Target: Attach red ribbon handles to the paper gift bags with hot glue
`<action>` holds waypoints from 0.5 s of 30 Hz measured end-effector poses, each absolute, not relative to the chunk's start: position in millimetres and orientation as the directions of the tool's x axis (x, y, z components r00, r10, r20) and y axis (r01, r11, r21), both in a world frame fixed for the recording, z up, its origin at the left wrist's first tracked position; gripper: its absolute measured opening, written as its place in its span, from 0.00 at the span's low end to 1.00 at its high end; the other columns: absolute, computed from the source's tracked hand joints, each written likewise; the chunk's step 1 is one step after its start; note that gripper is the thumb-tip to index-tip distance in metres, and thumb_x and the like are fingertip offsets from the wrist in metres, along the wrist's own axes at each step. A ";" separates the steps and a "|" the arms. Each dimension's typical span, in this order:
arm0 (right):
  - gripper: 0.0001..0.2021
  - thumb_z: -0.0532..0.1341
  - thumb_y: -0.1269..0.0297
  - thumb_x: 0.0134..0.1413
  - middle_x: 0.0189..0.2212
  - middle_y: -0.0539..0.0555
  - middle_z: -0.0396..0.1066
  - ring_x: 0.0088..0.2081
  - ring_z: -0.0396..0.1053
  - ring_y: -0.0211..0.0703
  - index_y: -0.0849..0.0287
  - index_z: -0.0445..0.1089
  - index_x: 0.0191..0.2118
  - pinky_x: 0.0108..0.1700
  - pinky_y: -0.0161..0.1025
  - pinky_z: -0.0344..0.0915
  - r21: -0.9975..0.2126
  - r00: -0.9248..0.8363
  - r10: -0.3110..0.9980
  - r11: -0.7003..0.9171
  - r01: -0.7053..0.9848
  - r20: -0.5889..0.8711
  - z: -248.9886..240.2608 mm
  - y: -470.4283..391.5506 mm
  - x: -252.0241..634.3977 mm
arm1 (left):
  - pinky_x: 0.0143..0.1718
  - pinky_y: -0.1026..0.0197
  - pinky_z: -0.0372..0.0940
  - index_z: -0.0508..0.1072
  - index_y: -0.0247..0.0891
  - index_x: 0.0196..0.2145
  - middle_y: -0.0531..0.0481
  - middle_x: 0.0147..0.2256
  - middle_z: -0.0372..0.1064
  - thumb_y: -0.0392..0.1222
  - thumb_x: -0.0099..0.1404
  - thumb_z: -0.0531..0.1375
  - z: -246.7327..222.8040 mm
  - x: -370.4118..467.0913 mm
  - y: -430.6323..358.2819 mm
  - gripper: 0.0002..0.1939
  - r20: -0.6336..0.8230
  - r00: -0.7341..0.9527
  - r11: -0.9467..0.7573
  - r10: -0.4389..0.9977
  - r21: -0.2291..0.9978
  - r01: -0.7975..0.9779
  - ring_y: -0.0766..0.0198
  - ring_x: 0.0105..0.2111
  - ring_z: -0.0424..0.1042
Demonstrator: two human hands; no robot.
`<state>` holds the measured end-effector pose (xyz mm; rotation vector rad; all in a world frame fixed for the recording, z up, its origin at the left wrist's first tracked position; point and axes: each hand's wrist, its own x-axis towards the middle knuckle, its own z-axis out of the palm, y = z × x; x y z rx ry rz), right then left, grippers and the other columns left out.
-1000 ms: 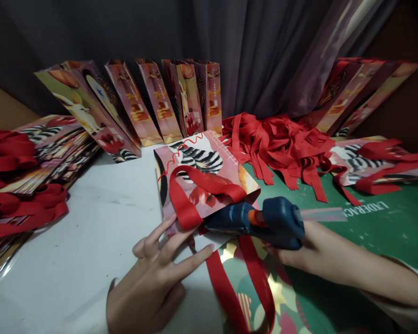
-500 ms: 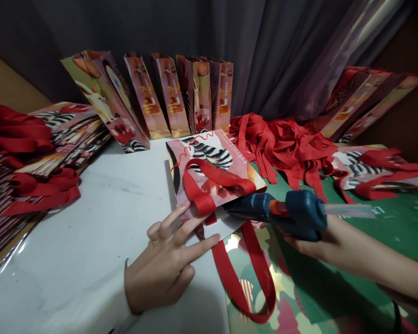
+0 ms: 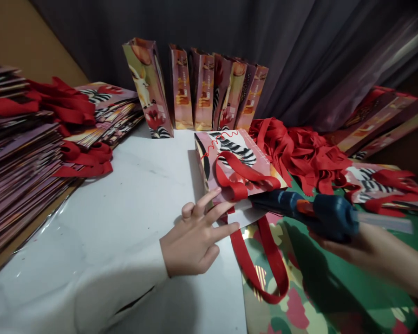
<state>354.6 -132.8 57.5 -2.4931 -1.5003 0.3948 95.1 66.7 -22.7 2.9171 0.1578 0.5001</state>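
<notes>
- Head view, left hand: ours, fingers spread wide, gripping nothing that we can see; fingertips at the near, open end of the paper bag
- Right hand: ours, closed round a dark blue glue gun, orange-marked, clear stick jutting from its rear; its nozzle end is at the bag's open end
- Paper bag: zebra-printed, lying flat before us, between our hands and the row of upright bags
- Red ribbon handle: looped on the bag's upper face; a second ribbon loop trails toward us over a patterned sheet
- Red ribbon heap: right of the bag; a tall stack of flat bags stands far left
</notes>
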 end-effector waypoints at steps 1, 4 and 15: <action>0.11 0.58 0.55 0.45 0.28 0.58 0.77 0.27 0.73 0.51 0.57 0.72 0.29 0.29 0.42 0.71 -0.301 0.435 0.890 -0.456 0.837 -0.140 61.7 -130.4 351.9 | 0.45 0.49 0.50 0.70 0.52 0.54 0.50 0.62 0.51 0.35 0.54 0.54 -22.4 95.3 66.4 0.29 0.329 0.936 -0.979 0.127 0.190 0.067 0.40 0.62 0.40; 0.10 0.58 0.57 0.45 0.28 0.59 0.76 0.27 0.73 0.52 0.56 0.71 0.30 0.30 0.44 0.70 -0.293 0.385 0.917 -0.400 0.868 -0.109 68.9 -125.4 347.0 | 0.42 0.51 0.50 0.70 0.50 0.53 0.49 0.62 0.50 0.34 0.55 0.54 -22.3 95.5 65.9 0.28 0.348 0.930 -0.981 0.114 0.187 0.050 0.41 0.62 0.40; 0.03 0.54 0.65 0.49 0.20 0.52 0.70 0.19 0.68 0.44 0.51 0.63 0.27 0.21 0.38 0.63 -0.055 0.436 0.887 -0.448 0.893 -0.151 80.9 -116.8 325.3 | 0.44 0.50 0.52 0.69 0.49 0.53 0.50 0.65 0.45 0.34 0.55 0.55 -19.4 96.0 63.6 0.27 0.304 0.943 -0.973 0.133 0.223 0.066 0.42 0.64 0.38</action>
